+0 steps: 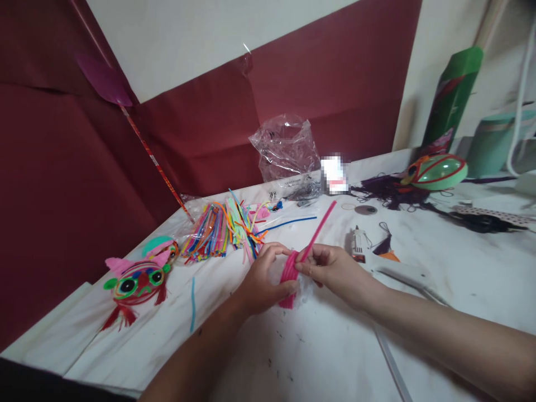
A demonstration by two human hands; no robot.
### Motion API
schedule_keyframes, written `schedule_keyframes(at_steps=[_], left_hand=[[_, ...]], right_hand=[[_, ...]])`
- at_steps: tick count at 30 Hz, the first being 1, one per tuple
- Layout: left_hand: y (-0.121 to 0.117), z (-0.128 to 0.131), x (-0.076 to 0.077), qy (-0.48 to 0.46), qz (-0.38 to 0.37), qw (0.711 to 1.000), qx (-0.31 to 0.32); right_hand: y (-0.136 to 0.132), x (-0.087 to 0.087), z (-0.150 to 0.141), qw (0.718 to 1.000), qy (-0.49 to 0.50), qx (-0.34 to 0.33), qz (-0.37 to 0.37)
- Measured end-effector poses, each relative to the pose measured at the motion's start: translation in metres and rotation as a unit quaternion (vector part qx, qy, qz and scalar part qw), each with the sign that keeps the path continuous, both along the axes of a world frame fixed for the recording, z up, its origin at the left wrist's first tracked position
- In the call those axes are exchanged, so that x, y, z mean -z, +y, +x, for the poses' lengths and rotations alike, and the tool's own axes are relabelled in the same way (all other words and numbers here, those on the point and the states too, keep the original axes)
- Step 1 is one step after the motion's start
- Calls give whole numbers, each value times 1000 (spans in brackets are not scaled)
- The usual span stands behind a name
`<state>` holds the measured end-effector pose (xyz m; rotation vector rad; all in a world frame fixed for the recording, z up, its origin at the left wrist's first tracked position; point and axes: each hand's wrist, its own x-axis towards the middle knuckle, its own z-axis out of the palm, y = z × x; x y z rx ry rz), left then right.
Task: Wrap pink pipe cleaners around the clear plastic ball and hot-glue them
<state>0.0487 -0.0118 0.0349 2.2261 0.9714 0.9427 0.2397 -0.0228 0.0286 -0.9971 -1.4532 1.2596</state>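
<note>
A: Where is the piece being handled?

B: The bright-pink coil of fuzzy strip [288,273], wound in close rows over something translucent, is held to the right of the multicoloured sheaf of fuzzy stems [205,234] and nearer the person.

A: How do the hands hold it?

B: The left hand's [260,282] fingers curve round it, spread just enough to span it, the thumb over its near side; that probably keeps the rows pressed flat. The right hand [335,271] pinches the slender pink strip [320,229] where it meets the coil, thumb and forefinger nearly together, likely to guide it, so the free end slants up.

A: What sits around them?

B: A white plastic glue gun [359,244] lies right of the sheaf, presumably for easy reach. A round decorated head with pink ears [140,285] sits left of the sheaf, perhaps to keep it clear of the hands.

A: What is unclear?

B: The coil's core is mostly covered, and the right hand's lower fingers are hard to see. A turquoise rounded shape [154,245], left of the sheaf, is partly hidden by the head. The bright white rectangle [334,174], beyond the sheaf to the right, is blurred past reading.
</note>
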Motion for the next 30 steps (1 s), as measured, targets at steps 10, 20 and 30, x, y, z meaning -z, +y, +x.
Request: schedule_keyframes(at_steps=[10,20,30], left_hand=[[-4,-1,-4,-15,-68,998,8],[-2,-4,-6,-31,-126,991,10],[-7,1,-13,-32,-174,984,-10]], right_hand=[[1,-6,1,983,157,-15,-91],[-1,-9,4,992,122,-27,-28],[1,0,1,991,118,-12,-55]])
